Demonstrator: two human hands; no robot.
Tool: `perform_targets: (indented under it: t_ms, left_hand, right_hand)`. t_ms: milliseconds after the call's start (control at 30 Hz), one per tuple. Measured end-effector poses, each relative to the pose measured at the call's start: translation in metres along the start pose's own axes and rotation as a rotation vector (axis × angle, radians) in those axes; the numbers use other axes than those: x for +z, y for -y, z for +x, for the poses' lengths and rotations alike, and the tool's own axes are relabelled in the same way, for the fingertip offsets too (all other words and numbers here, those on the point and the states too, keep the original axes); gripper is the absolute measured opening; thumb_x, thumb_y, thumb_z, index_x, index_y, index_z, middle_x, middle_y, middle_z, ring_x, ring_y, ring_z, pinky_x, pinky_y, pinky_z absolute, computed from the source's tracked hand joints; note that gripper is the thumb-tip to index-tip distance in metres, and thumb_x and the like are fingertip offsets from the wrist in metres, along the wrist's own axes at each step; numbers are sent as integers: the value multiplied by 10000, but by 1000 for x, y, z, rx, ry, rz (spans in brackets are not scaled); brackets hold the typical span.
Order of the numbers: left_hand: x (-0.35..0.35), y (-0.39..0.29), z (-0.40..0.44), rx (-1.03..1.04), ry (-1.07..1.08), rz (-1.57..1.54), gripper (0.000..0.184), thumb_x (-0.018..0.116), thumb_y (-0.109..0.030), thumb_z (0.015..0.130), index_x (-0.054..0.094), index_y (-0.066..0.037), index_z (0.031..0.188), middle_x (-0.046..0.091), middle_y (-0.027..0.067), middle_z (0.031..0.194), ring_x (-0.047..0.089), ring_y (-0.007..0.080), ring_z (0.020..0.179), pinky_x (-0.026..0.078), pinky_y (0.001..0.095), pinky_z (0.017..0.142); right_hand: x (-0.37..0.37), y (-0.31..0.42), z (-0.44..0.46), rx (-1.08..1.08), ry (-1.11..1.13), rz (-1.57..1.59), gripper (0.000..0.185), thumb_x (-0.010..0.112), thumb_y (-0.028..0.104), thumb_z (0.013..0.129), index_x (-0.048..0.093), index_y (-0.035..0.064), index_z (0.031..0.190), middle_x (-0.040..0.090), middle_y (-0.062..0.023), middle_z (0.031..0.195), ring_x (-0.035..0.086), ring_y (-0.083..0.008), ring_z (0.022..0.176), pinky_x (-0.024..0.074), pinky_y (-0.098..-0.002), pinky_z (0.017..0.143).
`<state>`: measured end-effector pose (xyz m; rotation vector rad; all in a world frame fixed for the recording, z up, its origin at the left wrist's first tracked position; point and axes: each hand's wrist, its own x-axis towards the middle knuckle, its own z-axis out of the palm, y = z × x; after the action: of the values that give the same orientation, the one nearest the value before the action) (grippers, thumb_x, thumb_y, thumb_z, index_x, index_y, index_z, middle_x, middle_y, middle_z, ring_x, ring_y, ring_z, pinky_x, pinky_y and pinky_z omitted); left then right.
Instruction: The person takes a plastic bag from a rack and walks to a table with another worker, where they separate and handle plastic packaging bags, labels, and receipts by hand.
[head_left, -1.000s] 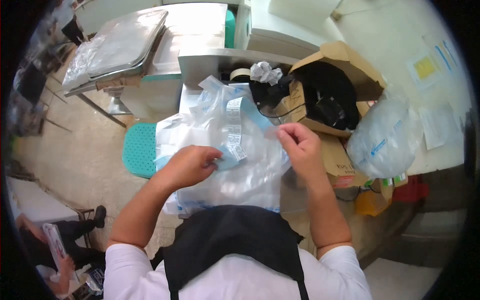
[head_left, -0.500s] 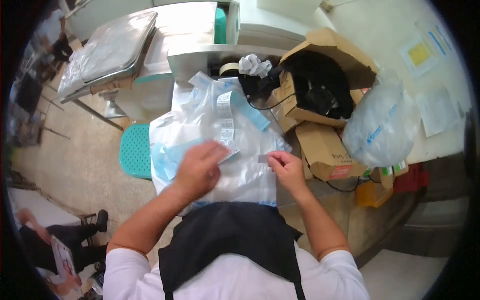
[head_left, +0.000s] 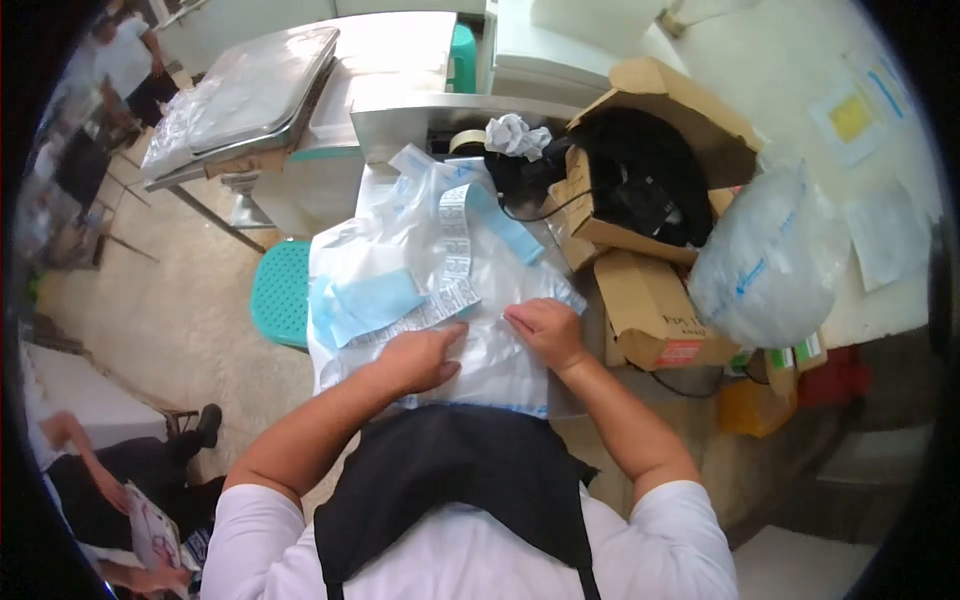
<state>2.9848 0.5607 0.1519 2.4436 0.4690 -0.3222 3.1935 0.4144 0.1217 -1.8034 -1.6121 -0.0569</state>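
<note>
My right hand (head_left: 548,330) is pinched at the fingertips over the front of a white plastic bag (head_left: 515,375). A pale bit of a small sticker shows at its thumb and forefinger. Flat and low over the bag's front, my left hand (head_left: 420,360) has its index finger stretched out and thumb apart, with nothing in it. Just beyond it, a strip of printed labels (head_left: 455,240) curls across the bag and bends toward the left. Light blue backing paper (head_left: 380,303) lies folded under the strip's left end, and another blue length (head_left: 512,232) runs to the right.
An open cardboard box (head_left: 610,215) with black items stands at the right, beside a clear plastic bag (head_left: 765,265). Crumpled paper (head_left: 517,136) and a tape roll (head_left: 467,141) lie behind. A green stool (head_left: 280,292) stands left. Another person's hand holds a board at lower left.
My right hand has moved left with the small sticker, which now shows less. My left hand has come down and nearer me, onto the bag's front. The view has shifted slightly.
</note>
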Motion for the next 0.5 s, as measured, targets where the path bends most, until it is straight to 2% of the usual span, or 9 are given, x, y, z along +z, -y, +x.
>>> perform_targets:
  t_ms: [67,367,467,500]
  left_hand:
    - [5,5,0,37,-44,7,585,672,-280,834,483,-132,1368,698,153,881,683,364,844,533,466,747]
    - [4,1,2,-25,-9,-12,578,672,-279,831,495,-139,1363,700,148,871,686,351,844,533,458,752]
    - [2,1,3,-53,22,-55,576,665,-285,835,494,-139,1366,694,187,976,668,385,902,523,483,784]
    - [3,1,3,-39,7,-44,580,670,-285,834,494,-139,1367,695,173,933,674,373,876,527,473,768]
  right_hand:
    - [2,-2,-5,-22,47,-11,105,742,186,795,724,131,883,681,-51,799,661,-263,731,521,-377,649]
    - [-5,-3,-18,-104,136,40,119,728,163,775,728,140,892,695,-30,833,660,-255,739,513,-384,646]
    - [-7,-3,-16,-125,154,37,130,731,157,763,729,142,893,699,-25,855,655,-260,739,510,-388,645]
    - [-7,-3,-16,-130,165,35,133,729,158,763,728,144,896,700,-21,864,654,-260,742,510,-388,647]
